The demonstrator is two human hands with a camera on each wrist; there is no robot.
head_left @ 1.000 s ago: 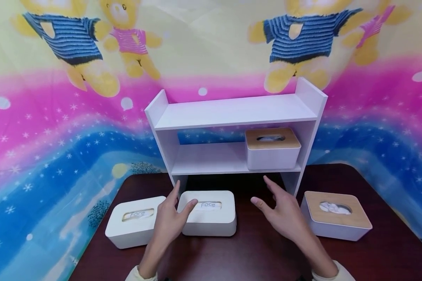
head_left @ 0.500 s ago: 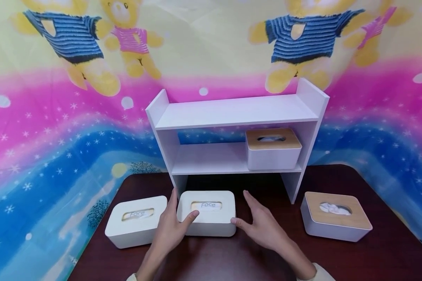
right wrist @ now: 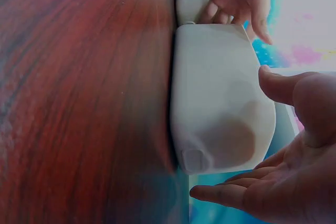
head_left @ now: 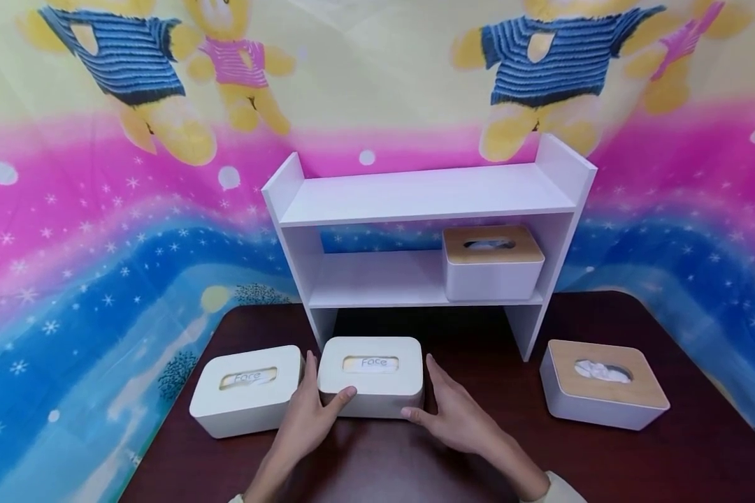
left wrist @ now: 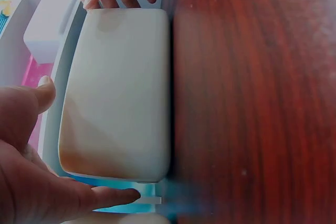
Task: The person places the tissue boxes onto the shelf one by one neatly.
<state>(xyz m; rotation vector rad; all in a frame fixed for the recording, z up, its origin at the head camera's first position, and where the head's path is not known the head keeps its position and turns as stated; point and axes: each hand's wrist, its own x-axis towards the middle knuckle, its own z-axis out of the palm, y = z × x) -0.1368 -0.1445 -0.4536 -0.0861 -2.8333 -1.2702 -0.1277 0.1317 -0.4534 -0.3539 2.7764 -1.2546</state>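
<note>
A cream tissue box (head_left: 372,385) with "Face" showing in its slot stands on the table in front of the shelf. My left hand (head_left: 307,413) is at its left end, thumb over the front corner and fingers fairly straight along the side. At the other end is my right hand (head_left: 462,418), its thumb near the front right corner and its fingers extended. The left wrist view shows the box's front (left wrist: 118,93) between both hands. In the right wrist view, the fingers (right wrist: 226,195) lie straight beside the box's end; a firm hold is not visible.
A second cream tissue box (head_left: 245,402) stands close on the left. On the right is a wood-topped tissue box (head_left: 642,384). Another wood-topped box (head_left: 493,279) sits on the middle board of the white shelf (head_left: 377,279). A patterned cloth (head_left: 365,84) hangs behind.
My right hand has moved left from open table space to the right end of the middle cream box. The left hand has shifted slightly down and closer against its left end.
</note>
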